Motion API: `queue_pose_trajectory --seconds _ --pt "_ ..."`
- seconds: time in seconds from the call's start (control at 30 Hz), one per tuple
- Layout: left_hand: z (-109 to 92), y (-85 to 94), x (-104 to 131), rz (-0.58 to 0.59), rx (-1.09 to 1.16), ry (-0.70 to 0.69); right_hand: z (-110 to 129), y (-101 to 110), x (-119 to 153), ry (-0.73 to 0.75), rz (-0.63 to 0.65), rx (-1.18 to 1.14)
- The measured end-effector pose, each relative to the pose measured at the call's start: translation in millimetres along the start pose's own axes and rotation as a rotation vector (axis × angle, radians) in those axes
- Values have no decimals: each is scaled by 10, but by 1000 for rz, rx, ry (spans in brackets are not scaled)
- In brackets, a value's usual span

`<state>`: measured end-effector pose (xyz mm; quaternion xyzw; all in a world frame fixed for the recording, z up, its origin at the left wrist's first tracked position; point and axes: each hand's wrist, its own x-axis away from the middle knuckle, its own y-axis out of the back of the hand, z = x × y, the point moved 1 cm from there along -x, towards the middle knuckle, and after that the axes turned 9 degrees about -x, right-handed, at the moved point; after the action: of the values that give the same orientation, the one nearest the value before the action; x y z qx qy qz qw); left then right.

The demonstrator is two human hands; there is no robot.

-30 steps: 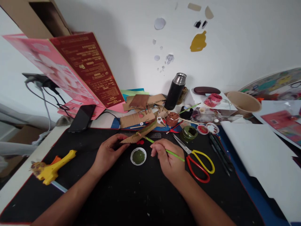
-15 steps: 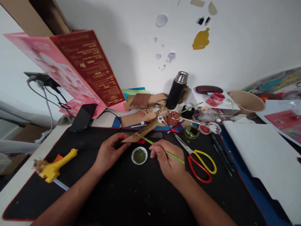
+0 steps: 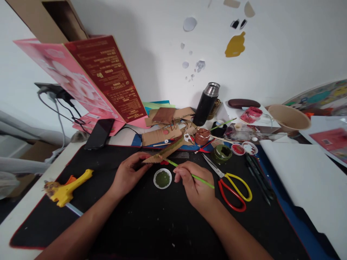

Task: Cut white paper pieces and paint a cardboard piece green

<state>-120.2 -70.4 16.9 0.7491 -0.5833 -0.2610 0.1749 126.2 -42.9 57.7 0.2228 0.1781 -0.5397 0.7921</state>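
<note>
My left hand pinches the near end of a long strip of cardboard, partly coloured green, and holds it up at a slant over the black mat. In my right hand is a thin green paintbrush, gripped like a pen, its tip against the strip. Below the strip lies a small white lid of green paint. An open jar of green paint stands to the right. Scissors with red and yellow handles lie beside my right hand.
A yellow glue gun and a black phone are on the left. Behind the mat are cardboard scraps, a brown paint jar and a black thermos. White paper covers the right side.
The whole view has shifted slightly, so everything appears a little further right. Both hands keep their grips, and the brush tip stays against the cardboard strip.
</note>
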Motion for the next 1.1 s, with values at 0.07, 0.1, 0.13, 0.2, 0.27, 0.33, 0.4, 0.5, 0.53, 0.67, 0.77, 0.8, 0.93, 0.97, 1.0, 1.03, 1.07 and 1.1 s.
queue_pose_trajectory --seconds 0.07,0.1,0.13,0.2,0.27,0.33,0.4,0.5,0.53,0.67,0.77,0.8,0.93,0.97,1.0,1.03,1.07,1.1 --pt "-1 5 -2 -4 -12 -22 -9 22 4 -8 -13 0" --pt "1 7 -3 -2 -14 -30 -11 24 4 -9 -13 -1" --pt "6 9 -3 0 -17 -35 -9 22 3 -8 -12 -3" --pt "18 11 -3 3 -28 -37 -2 6 0 4 -3 -10" --pt "29 11 -4 0 -32 -50 6 -18 -3 25 20 -21" --pt "36 9 -6 3 -26 -72 10 -42 -2 40 43 -31" --pt "39 6 -7 4 -16 -93 10 -60 1 38 49 -40" --pt "36 5 -8 -10 -11 -115 15 -84 5 26 51 -55" --pt "33 5 -7 -13 -12 -120 20 -94 6 23 58 -59" --pt "15 3 -4 -12 -6 -138 44 -130 1 29 92 -68" --pt "5 0 -5 -20 11 -151 50 -149 -4 32 106 -65" --pt "4 -2 -6 -21 15 -154 49 -156 -4 33 111 -58" --pt "12 -3 -9 -24 4 -160 44 -193 0 49 124 -58" --pt "17 -2 -9 -23 -1 -161 42 -204 1 54 125 -68" --pt "23 -1 -8 -22 -5 -161 41 -213 2 60 123 -79" --pt "28 0 -7 -22 -6 -162 40 -221 3 66 123 -90" --pt "34 1 -7 -21 -5 -162 40 -226 3 72 124 -96" --pt "39 2 -6 -20 -3 -161 40 -229 3 78 126 -100"
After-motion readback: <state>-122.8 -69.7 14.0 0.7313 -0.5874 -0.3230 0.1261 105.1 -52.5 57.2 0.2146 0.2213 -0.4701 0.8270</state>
